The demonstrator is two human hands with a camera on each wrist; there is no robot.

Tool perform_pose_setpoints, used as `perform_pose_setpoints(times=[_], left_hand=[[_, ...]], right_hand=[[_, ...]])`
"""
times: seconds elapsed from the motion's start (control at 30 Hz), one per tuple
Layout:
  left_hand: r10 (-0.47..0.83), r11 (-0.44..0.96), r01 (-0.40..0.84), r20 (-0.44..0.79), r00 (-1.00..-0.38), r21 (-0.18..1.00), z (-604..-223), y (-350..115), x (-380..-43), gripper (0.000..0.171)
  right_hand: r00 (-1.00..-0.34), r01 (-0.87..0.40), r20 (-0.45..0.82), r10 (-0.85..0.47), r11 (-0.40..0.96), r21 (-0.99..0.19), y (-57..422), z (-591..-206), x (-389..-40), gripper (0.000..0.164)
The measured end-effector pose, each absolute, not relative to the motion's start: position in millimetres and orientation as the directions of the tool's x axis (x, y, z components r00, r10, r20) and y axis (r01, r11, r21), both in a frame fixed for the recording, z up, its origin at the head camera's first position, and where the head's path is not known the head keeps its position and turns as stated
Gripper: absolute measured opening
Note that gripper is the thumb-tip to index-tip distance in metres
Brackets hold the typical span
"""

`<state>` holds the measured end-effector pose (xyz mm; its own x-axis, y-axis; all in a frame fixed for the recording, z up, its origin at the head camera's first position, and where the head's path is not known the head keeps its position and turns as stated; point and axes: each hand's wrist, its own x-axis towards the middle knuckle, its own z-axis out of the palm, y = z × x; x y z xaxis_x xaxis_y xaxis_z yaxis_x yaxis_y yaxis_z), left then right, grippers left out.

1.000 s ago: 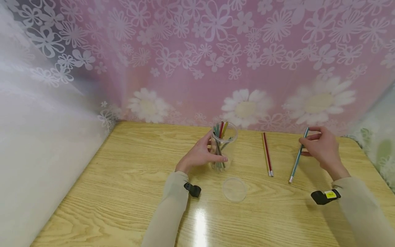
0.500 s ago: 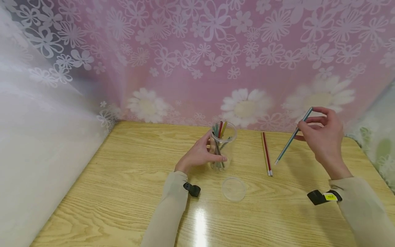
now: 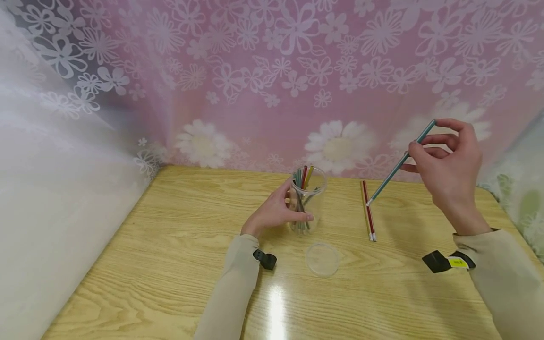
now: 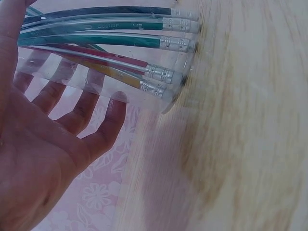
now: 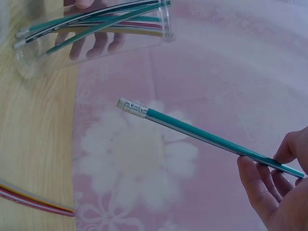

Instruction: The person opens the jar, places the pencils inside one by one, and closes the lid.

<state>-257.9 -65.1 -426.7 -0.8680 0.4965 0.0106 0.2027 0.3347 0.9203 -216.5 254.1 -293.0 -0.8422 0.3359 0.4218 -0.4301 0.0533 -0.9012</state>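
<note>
My left hand (image 3: pixel 274 211) grips a clear plastic jar (image 3: pixel 315 212) from its left side, thumb across the front. Inside the jar stand several pencils (image 4: pixel 139 41) in green, red, yellow and dark colours, with their eraser ends at the bottom. In the right wrist view my right hand (image 5: pixel 284 187) pinches a green pencil (image 5: pixel 192 131) near one end, its white eraser pointing away from the fingers. The head view has this pencil raised and slanted, its eraser end overlapping a red pencil (image 3: pixel 368 215) on the table. A yellow pencil (image 3: pixel 364 200) lies alongside the red one.
A round clear lid (image 3: pixel 323 259) lies flat on the wooden table (image 3: pixel 170 264) in front of the jar. Behind the table hangs a pink flowered curtain (image 3: pixel 255 123), with a whitish sheet (image 3: pixel 63 198) on the left. Both wrists wear black camera straps.
My right hand has lifted the green pencil off the table and moved it up, its eraser end swinging left towards the red and yellow pencils. The left hand and jar stay put.
</note>
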Motion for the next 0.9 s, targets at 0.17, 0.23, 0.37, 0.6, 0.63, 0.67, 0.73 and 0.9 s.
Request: perform_pose_setpoints(times=[0.17,0.23,0.37,0.6,0.63,0.67,0.73,0.9], left_hand=[[0.499,0.337,0.207,0.012,-0.867,0.918,-427.7,-65.4,-257.8,0.102],[0.498,0.344,0.211,0.013,-0.867,0.915,-428.0,-65.7,-257.6,0.102],[0.488,0.356,0.209,0.009,-0.873,0.911,-428.5,-66.1,-257.9,0.104],[0.489,0.357,0.204,0.003,-0.872,0.912,-428.3,-65.6,-258.4,0.106],[0.489,0.357,0.202,0.002,-0.872,0.912,-428.4,-65.6,-258.4,0.106],[0.490,0.355,0.201,0.002,-0.872,0.913,-428.4,-65.5,-258.6,0.106],[0.490,0.352,0.196,-0.001,-0.872,0.915,-428.6,-65.3,-258.9,0.107],[0.487,0.353,0.189,-0.007,-0.873,0.916,-429.2,-64.6,-259.2,0.109]], right_hand=[[-0.828,-0.481,0.440,0.348,-0.035,-0.876,243.9,-279.4,-213.9,0.052],[-0.816,-0.508,0.452,0.361,-0.072,-0.859,238.3,-274.7,-211.9,0.051],[-0.779,-0.565,0.494,0.387,-0.091,-0.820,223.6,-264.7,-207.7,0.050],[-0.725,-0.649,0.556,0.407,-0.131,-0.750,196.4,-246.3,-198.4,0.047],[-0.721,-0.657,0.564,0.403,-0.139,-0.741,192.6,-244.2,-197.5,0.047],[-0.718,-0.663,0.570,0.399,-0.141,-0.735,189.1,-242.4,-196.9,0.046],[-0.712,-0.675,0.590,0.380,-0.138,-0.725,182.5,-239.6,-196.6,0.047],[-0.702,-0.696,0.633,0.325,-0.125,-0.707,170.2,-238.5,-200.4,0.048]])
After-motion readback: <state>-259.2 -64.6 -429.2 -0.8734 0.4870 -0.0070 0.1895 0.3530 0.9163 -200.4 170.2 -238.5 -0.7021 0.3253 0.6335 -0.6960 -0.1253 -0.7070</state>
